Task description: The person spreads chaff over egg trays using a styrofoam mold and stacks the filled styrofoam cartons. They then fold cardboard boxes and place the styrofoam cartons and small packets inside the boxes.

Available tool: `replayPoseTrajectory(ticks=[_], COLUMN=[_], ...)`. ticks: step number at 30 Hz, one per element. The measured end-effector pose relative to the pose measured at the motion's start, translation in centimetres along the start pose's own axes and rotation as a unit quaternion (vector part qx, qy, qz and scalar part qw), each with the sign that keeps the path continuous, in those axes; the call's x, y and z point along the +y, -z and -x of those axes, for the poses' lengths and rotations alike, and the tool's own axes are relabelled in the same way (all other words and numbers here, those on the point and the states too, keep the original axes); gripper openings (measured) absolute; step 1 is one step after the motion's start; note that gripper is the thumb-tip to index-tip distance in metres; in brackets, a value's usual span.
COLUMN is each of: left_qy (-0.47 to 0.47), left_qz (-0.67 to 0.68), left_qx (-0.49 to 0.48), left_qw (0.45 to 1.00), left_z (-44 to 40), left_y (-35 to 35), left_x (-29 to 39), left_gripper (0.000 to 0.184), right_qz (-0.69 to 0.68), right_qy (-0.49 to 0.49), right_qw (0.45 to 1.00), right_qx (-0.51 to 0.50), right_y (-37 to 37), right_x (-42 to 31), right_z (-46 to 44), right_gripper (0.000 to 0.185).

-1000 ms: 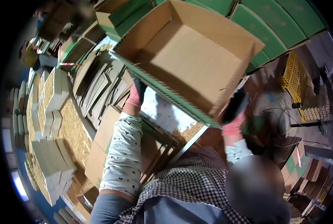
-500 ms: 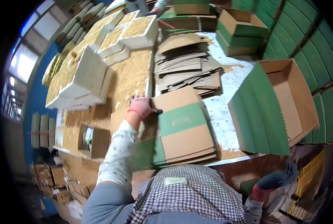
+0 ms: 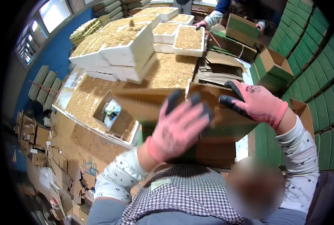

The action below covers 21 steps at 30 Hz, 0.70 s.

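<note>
A brown cardboard box [image 3: 215, 150] with a green band stands opened out in front of my body, its top edge facing up. My left hand [image 3: 182, 129], in a pink glove with dark fingertips, is over the box with its fingers spread and blurred by motion. At the upper right edge of the box is my right hand [image 3: 260, 101], gloved alike, its thumb and fingers apart around bare air and cardboard. Whether it touches the box wall I cannot tell. Both hands hide parts of the box.
White foam trays [image 3: 125, 56] heaped with tan pellet-like material stand at the left. A small carton [image 3: 116, 116] holds packets. Flattened cardboard [image 3: 217, 69] lies beyond the box. Green cartons [image 3: 320, 86] are stacked at the right. Another person's gloved hand [image 3: 201, 24] is at the back.
My left hand has left the flat carton stack and is over an opened-out box. My right hand has risen from the lower right to the box. The view has shifted.
</note>
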<state>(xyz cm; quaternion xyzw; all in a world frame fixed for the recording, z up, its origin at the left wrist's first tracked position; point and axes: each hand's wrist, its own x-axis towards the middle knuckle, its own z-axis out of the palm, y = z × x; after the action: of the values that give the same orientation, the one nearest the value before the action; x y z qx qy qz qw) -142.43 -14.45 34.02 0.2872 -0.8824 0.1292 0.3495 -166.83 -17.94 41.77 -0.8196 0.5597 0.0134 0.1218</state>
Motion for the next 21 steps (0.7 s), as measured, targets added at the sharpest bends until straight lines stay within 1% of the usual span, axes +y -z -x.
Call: replayPoseTrajectory(ticks=[1, 2, 3, 4, 5, 6, 7, 8, 9, 10, 11, 12, 13, 14, 15, 16, 17, 18, 19, 20, 21], left_qy=[-0.024, -0.044, -0.127, -0.214, -0.227, -0.138, -0.029, 0.085, 0.095, 0.096, 0.089, 0.104, 0.115, 0.128, 0.112, 0.112, 0.061, 0.009, 0.034, 0.061, 0.166], left_qz=[0.036, 0.071, 0.138, 0.201, 0.272, 0.27, 0.212, 0.161, 0.043, -0.083, -0.199, -0.137, -0.074, -0.008, 0.136, 0.058, 0.065, 0.066, 0.037, 0.009, 0.042], left_qx=[-0.012, -0.022, -0.061, -0.102, -0.187, -0.127, -0.093, -0.069, -0.107, -0.15, -0.192, -0.227, -0.26, -0.293, -0.415, -0.458, -0.43, -0.398, -0.383, -0.366, -0.317], left_qw=[0.999, 0.996, 0.98, 0.951, 0.916, 0.945, 0.972, 0.981, 0.989, 0.981, 0.957, 0.959, 0.956, 0.947, 0.893, 0.88, 0.898, 0.915, 0.922, 0.929, 0.933], left_z=[1.2, 1.7, 1.7, 1.2, 1.3, 2.5, 0.6, -1.2, -0.8, -0.3, 0.1, -0.8, -1.8, -2.7, -4.5, -6.2, -6.5, -6.5, -5.5, -4.6, -4.0], left_y=[1.4, 2.9, 4.6, 6.6, 8.1, 7.3, 8.1, 8.9, 6.8, 4.8, 2.8, 3.7, 4.4, 4.6, 4.1, 3.4, 1.9, -0.3, -3.8, -7.1, -8.6], left_x=[0.5, 0.9, 1.0, 0.9, 0.7, -1.6, -2.9, -4.1, -6.8, -9.4, -11.9, -11.5, -10.5, -9.4, -9.2, -8.6, -9.3, -10.1, -9.9, -9.3, -8.4], left_gripper=[0.035, 0.03, 0.031, 0.031, 0.034, 0.046, 0.052, 0.06, 0.061, 0.062, 0.063, 0.056, 0.05, 0.044, 0.041, 0.039, 0.039, 0.039, 0.039, 0.039, 0.036], right_qz=[0.001, 0.091, 0.059, 0.025, 0.042, 0.073, 0.144, 0.215, 0.188, 0.162, 0.091, -0.107, -0.032, 0.039, 0.061, 0.081, 0.122, 0.163, 0.294, 0.267, 0.151], right_qy=[0.106, 0.097, 0.039, -0.021, 0.026, 0.028, 0.075, 0.121, 0.139, 0.176, 0.145, 0.241, 0.302, 0.362, 0.268, 0.168, 0.157, 0.146, 0.23, 0.24, 0.27], right_qw=[0.987, 0.979, 0.987, 0.99, 0.984, 0.991, 0.968, 0.933, 0.939, 0.934, 0.974, 0.963, 0.952, 0.931, 0.96, 0.972, 0.977, 0.976, 0.92, 0.921, 0.922], right_qx=[0.117, 0.152, 0.143, 0.139, 0.169, 0.11, 0.189, 0.263, 0.251, 0.267, 0.148, -0.05, -0.047, -0.037, 0.053, 0.139, 0.071, 0.007, 0.118, 0.152, 0.233], right_y=[-0.8, -0.4, 0.6, 2.0, -0.1, -2.6, -3.5, -3.8, -2.8, -1.6, 0.1, 1.3, 0.2, -1.0, -2.9, -4.9, -8.8, -13.0, -14.6, -8.7, -3.4], right_x=[0.3, -0.8, -2.3, -4.3, -3.0, -3.0, -2.7, -2.4, -2.8, -2.7, -2.9, -0.6, 0.7, 1.9, -1.5, -4.1, -4.2, -2.9, -0.9, -2.8, -2.9], right_z=[-1.0, -2.4, -4.0, -5.4, -8.0, -10.0, -10.4, -10.4, -9.4, -7.2, -3.4, -1.0, -0.2, 0.6, 0.8, 1.3, 0.6, -1.1, -2.4, -2.6, -2.6], right_gripper=[0.061, 0.053, 0.051, 0.052, 0.055, 0.06, 0.063, 0.065, 0.069, 0.076, 0.083, 0.086, 0.085, 0.084, 0.082, 0.08, 0.071, 0.063, 0.047, 0.033, 0.031])
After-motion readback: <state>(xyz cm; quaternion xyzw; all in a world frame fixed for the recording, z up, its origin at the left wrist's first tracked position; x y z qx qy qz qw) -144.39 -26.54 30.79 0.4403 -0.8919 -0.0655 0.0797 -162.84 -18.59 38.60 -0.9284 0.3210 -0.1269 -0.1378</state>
